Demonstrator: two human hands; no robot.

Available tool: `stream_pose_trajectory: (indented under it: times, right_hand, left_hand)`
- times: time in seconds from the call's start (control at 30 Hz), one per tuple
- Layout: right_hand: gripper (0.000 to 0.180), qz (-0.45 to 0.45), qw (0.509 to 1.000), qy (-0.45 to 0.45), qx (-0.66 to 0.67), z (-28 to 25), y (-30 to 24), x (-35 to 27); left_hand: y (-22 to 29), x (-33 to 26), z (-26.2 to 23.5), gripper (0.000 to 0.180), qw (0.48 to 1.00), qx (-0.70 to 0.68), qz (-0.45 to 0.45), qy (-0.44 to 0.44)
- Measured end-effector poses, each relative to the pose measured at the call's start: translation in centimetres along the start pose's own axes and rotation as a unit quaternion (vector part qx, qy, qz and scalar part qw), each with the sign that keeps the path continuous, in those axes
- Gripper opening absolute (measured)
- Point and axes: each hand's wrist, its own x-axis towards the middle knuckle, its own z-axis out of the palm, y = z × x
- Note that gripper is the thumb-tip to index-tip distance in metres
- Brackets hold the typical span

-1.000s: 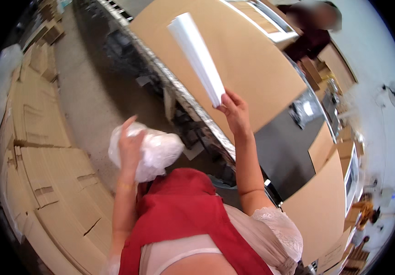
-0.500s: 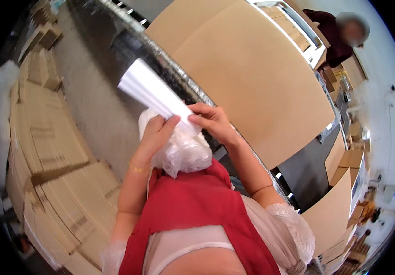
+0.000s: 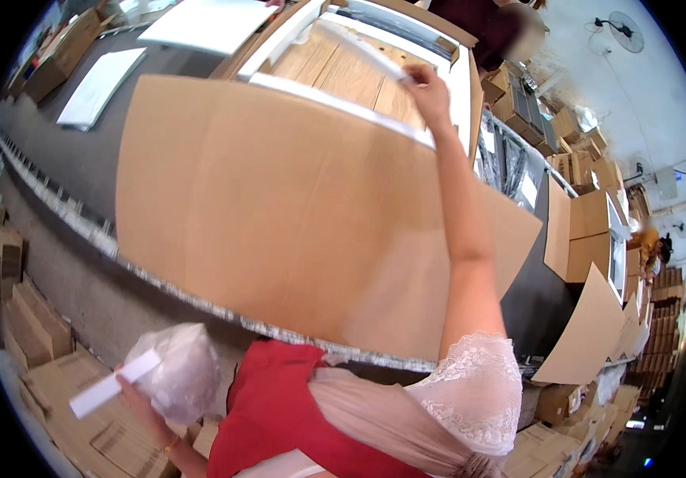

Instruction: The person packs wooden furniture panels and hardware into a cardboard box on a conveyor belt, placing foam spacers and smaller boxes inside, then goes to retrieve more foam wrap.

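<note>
My right hand (image 3: 429,94) is stretched out over an open carton (image 3: 475,95) at the far side, its fingers closed on a thin white paper sheet (image 3: 367,52) seen nearly edge-on. Beneath the sheet, light wooden boards (image 3: 343,78) lie inside a white frame (image 3: 335,99) in the carton. Low at the left, my left hand (image 3: 142,408) grips folded white papers (image 3: 116,385). A crumpled clear plastic bag (image 3: 179,373) hangs against that hand; whether the fingers hold it too is partly hidden.
The carton's wide brown flap (image 3: 279,215) spreads toward me over the dark conveyor belt (image 3: 80,171). White panels (image 3: 104,88) lie on the belt at the left. Stacked flat cardboard (image 3: 80,430) stands at lower left. Another person (image 3: 478,32) is beyond the carton.
My hands have parted. The right one has carried a paper sheet far out over the carton, while the left has dropped to the lower left with papers and bag. My view has turned too.
</note>
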Motion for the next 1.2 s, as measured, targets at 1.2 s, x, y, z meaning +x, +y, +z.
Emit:
stream_pose_trajectory:
  times: [1.2]
  right_hand:
    - [0.017,0.045,0.974,-0.134,-0.178,5.4,18.0,20.0]
  left_hand:
    - [4.9,9.3,9.0,0.051,0.890,0.453,-0.017,0.053]
